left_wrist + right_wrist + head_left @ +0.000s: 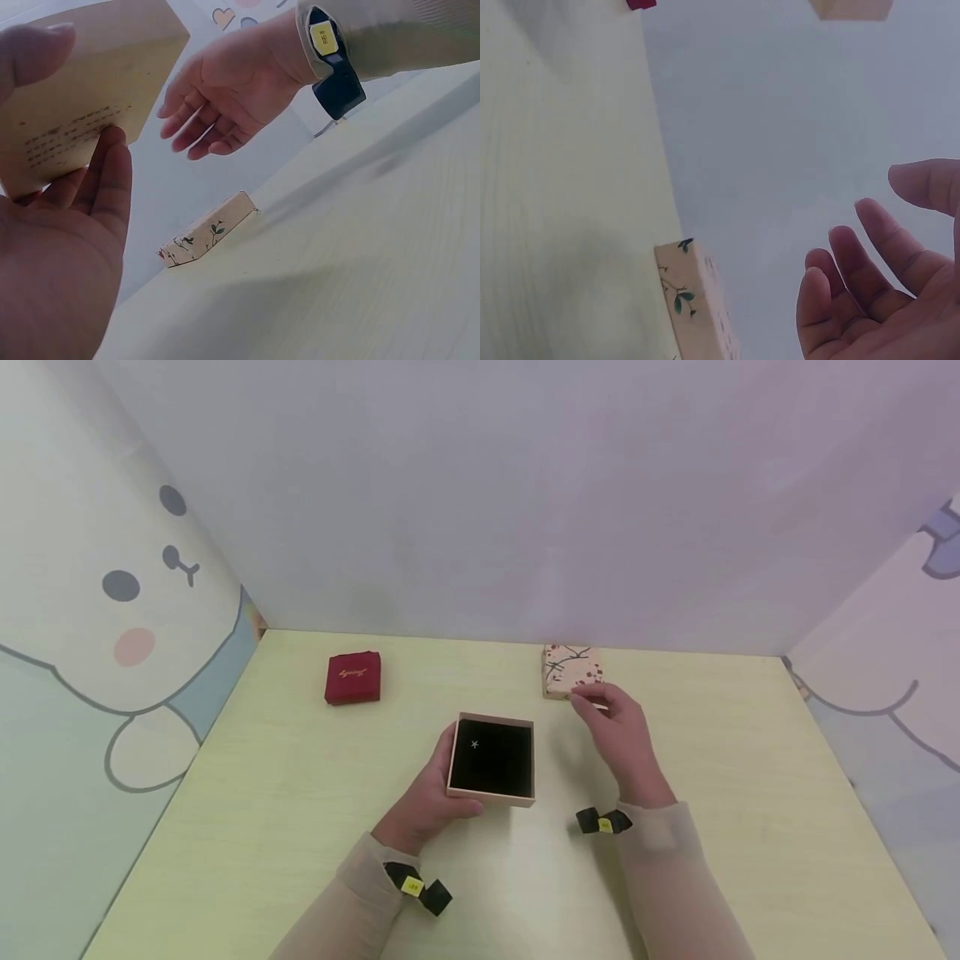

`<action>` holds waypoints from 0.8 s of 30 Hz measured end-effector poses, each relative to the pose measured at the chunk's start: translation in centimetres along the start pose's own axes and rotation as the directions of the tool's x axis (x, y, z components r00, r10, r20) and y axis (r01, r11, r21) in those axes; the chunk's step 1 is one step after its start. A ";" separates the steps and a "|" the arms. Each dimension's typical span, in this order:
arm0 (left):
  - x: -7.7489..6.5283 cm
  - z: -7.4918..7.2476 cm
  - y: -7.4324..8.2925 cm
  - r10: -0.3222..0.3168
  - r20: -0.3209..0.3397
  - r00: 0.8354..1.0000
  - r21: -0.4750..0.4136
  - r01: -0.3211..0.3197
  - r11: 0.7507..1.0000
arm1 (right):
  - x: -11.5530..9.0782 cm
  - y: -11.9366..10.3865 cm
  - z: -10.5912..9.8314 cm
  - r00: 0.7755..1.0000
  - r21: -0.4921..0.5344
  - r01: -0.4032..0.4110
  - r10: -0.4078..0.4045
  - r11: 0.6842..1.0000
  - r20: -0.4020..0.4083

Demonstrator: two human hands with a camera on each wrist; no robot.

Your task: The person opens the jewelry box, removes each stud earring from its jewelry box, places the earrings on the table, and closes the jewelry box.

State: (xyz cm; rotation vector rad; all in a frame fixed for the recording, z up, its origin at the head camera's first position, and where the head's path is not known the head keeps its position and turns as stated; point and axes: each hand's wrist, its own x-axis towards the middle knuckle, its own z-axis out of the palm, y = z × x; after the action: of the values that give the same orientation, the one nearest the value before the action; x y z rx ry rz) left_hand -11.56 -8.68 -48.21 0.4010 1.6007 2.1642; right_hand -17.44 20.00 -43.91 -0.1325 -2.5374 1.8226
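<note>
My left hand (427, 800) grips an open box (491, 797) by its left side and near edge, held up over the table. Inside it lies a black insert (502, 767) bearing a tiny pale star-shaped piece (475, 744). Printed lines show on the box's underside (97, 86) in the left wrist view. My right hand (621, 735), fingers loosely bent with nothing between them, hovers above the table near a floral box lid (572, 670). In the right wrist view, the floral lid (682, 300) stands apart from those fingers (889, 240).
A small dark red box (354, 677) with gold lettering sits at the back left of the pale yellow table (247, 827). A plain wall (480, 510) rises behind the table, and panels with cartoon drawings flank it on both sides.
</note>
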 end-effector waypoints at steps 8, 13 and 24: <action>-0.1 0.2 0.2 -0.005 0.000 1.000 -0.005 0.005 1.000 | -2.0 -2.3 1.5 0.973 0.010 0.225 -0.225 0.974 0.047; -0.1 0.1 0.1 0.015 0.019 1.000 -0.009 -0.015 1.000 | -3.3 -3.1 2.7 0.927 0.021 0.362 -0.362 0.932 0.093; -0.1 0.1 0.0 0.019 0.033 0.999 -0.010 -0.019 1.000 | -4.8 -4.1 4.7 0.893 -0.041 0.430 -0.418 0.902 0.168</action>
State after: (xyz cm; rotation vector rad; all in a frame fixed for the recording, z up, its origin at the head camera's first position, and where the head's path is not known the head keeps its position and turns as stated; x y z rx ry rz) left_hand -11.43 -8.66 -48.16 0.4486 1.5740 2.1676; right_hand -13.18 13.91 -41.40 0.5445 -2.4706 1.6163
